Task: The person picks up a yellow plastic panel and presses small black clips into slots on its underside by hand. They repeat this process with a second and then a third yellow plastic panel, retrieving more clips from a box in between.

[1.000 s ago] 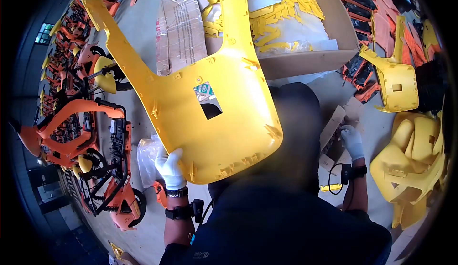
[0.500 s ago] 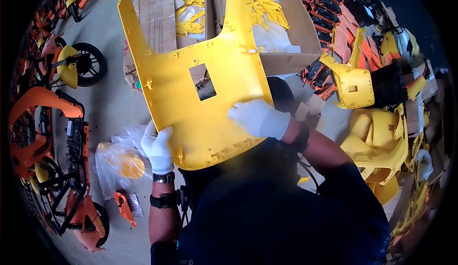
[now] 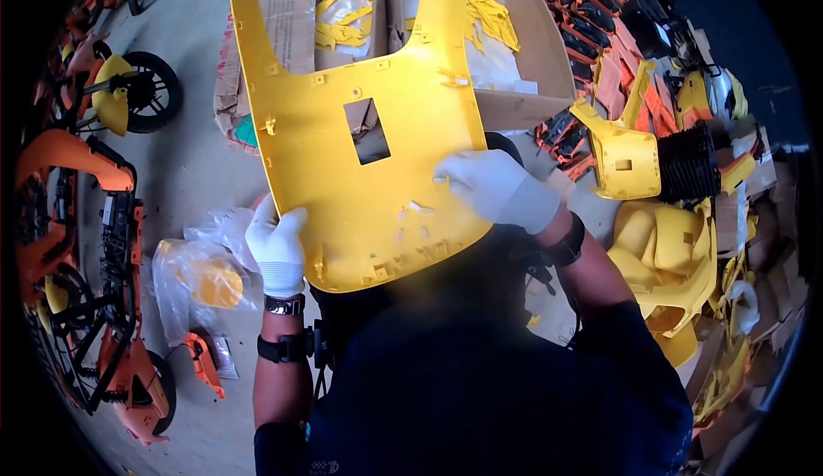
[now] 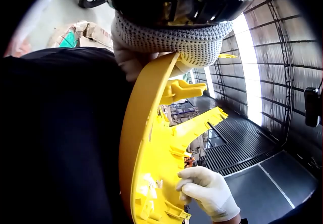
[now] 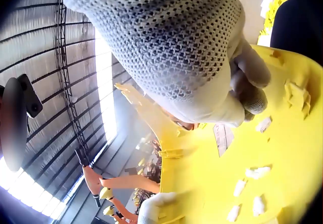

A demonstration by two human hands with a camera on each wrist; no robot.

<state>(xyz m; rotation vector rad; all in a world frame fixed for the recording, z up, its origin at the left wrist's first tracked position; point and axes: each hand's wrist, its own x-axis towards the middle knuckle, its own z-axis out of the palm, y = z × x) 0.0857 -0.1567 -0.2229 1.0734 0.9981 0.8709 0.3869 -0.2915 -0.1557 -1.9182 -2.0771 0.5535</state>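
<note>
Concrete floor [image 3: 189, 176] spreads below, with orange scooter frames [image 3: 77, 219] at the left and an open cardboard box [image 3: 549, 90] of yellow parts ahead. A large yellow panel [image 3: 360, 193] with a square hole is held up before the person's chest. Both hands are gloved. The left hand [image 3: 276, 249] wraps round the panel's lower left edge, and the right hand [image 3: 497, 189] pinches its right edge.

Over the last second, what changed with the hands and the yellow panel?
The right hand came up from low on the person's right and took hold of the yellow panel at its right edge. The panel swung from tilted to nearly square. The left hand kept gripping its lower left edge.
</note>
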